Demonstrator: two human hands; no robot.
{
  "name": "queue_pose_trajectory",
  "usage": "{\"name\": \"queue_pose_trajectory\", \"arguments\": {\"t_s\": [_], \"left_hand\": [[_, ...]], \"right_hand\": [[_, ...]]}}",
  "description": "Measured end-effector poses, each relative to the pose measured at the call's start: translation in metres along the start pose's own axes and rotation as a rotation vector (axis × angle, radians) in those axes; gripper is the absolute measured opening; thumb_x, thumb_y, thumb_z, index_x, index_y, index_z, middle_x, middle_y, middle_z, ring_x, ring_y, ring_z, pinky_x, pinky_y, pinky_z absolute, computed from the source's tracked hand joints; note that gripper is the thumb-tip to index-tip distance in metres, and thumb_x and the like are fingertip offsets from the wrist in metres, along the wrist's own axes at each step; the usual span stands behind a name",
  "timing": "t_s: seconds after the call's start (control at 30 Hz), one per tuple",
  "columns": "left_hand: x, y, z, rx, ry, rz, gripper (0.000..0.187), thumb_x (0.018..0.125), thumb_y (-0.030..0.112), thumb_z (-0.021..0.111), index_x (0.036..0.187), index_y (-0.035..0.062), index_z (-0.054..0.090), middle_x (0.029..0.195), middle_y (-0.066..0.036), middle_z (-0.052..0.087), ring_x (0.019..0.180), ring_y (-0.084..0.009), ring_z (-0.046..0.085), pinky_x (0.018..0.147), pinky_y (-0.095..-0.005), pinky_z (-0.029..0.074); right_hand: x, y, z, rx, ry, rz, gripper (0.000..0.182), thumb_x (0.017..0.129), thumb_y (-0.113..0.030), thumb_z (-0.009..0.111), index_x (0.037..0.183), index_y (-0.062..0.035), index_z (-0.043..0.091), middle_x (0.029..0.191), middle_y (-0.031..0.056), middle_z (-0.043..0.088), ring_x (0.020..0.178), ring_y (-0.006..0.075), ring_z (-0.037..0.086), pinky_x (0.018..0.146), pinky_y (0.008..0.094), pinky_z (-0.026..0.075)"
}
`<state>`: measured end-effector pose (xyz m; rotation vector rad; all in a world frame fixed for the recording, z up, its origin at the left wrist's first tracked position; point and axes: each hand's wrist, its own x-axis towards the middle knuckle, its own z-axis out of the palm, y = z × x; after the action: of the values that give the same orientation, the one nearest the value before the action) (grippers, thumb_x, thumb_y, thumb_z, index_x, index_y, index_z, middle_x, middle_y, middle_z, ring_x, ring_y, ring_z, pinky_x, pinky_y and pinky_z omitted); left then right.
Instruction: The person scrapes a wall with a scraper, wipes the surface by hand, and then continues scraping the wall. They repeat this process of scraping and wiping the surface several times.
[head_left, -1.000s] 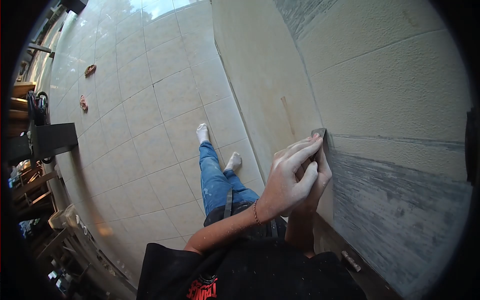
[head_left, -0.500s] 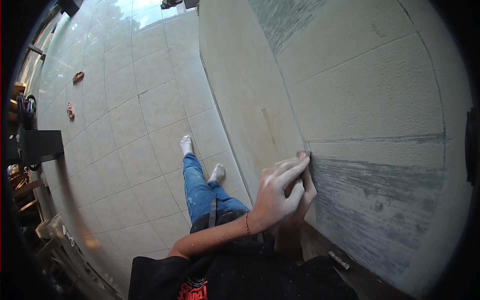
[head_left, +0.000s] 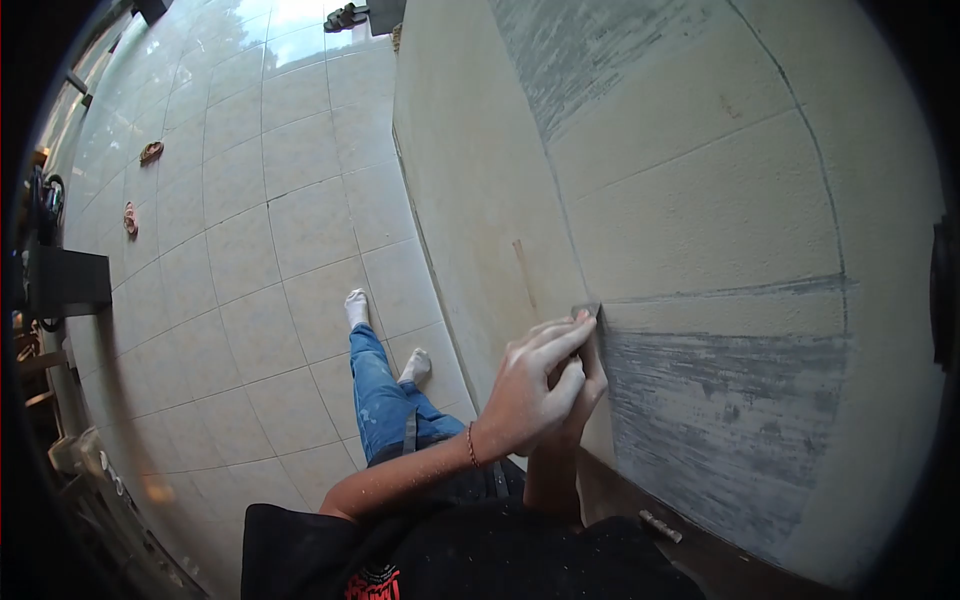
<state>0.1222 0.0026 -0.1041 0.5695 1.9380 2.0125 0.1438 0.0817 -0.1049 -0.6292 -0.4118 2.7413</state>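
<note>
Both hands are pressed together against a cream wall (head_left: 690, 220) with scored lines and grey streaked patches. My left hand (head_left: 535, 375), dusted white, lies over the right one, its fingertips reaching a small grey flat piece (head_left: 590, 308). Partly hidden beneath it, my right hand (head_left: 590, 375) is also closed, with its fingers up at the same piece. What the piece is, I cannot make out. It touches the wall beside a vertical line, where a narrow cream strip meets it, just above the large grey streaked patch (head_left: 720, 410).
A light tiled floor (head_left: 230, 330) stretches to the left, with a pair of sandals (head_left: 150, 152) on it. A dark box-like fixture (head_left: 70, 278) stands at the far left. Along the wall's foot, a small whitish stick (head_left: 660, 526) lies on a brown ledge.
The view has shifted slightly, so the wall, floor and hands all appear a little further left. The hands keep the same grip, with the grey piece at nearly the same spot on the wall.
</note>
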Motion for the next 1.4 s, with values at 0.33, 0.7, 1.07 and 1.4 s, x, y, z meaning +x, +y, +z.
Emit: {"name": "queue_pose_trajectory", "arguments": {"t_s": [0.33, 0.7, 1.07, 1.4], "left_hand": [[0.004, 0.003, -0.001, -0.071, 0.031, 0.003, 0.042, 0.084, 0.003, 0.051, 0.124, -0.0006, 0.061, 0.125, -0.022, 0.060, 0.122, -0.0329, 0.055, 0.105, -0.0377, 0.040], [0.034, -0.003, -0.014, 0.014, 0.067, 0.014, 0.038, 0.087, 0.001, 0.049, 0.122, -0.0044, 0.061, 0.114, -0.020, 0.065, 0.101, -0.0247, 0.065, 0.089, -0.0316, 0.051], [0.052, -0.014, -0.020, -0.037, 0.076, -0.031, 0.037, 0.088, 0.000, 0.047, 0.122, -0.0040, 0.062, 0.104, -0.017, 0.067, 0.084, -0.0172, 0.067, 0.072, -0.0274, 0.054], [0.063, -0.017, -0.028, -0.057, 0.086, 0.020, 0.038, 0.087, -0.002, 0.046, 0.120, -0.0042, 0.063, 0.110, -0.016, 0.068, 0.064, -0.0137, 0.066, 0.058, -0.0240, 0.054]], "right_hand": [[0.003, 0.008, 0.012, -0.199, 0.096, -0.115, 0.033, 0.105, -0.034, 0.037, 0.104, -0.0126, 0.061, 0.081, -0.0048, 0.054, 0.078, 0.0069, 0.054, 0.071, 0.0224, 0.045], [0.030, -0.001, 0.003, 0.234, -0.479, 0.390, 0.028, 0.105, -0.032, 0.041, 0.118, -0.0157, 0.060, 0.097, -0.0031, 0.058, 0.093, 0.0069, 0.055, 0.085, 0.0235, 0.044], [0.036, 0.016, 0.017, -0.299, 0.015, -0.103, 0.035, 0.105, -0.027, 0.040, 0.128, -0.0038, 0.054, 0.115, 0.0038, 0.059, 0.106, 0.0107, 0.058, 0.092, 0.0242, 0.047], [0.067, 0.026, 0.025, -0.088, 0.192, 0.038, 0.036, 0.105, -0.030, 0.037, 0.122, -0.0074, 0.059, 0.092, 0.0007, 0.061, 0.079, 0.0074, 0.061, 0.070, 0.0192, 0.051]]}}
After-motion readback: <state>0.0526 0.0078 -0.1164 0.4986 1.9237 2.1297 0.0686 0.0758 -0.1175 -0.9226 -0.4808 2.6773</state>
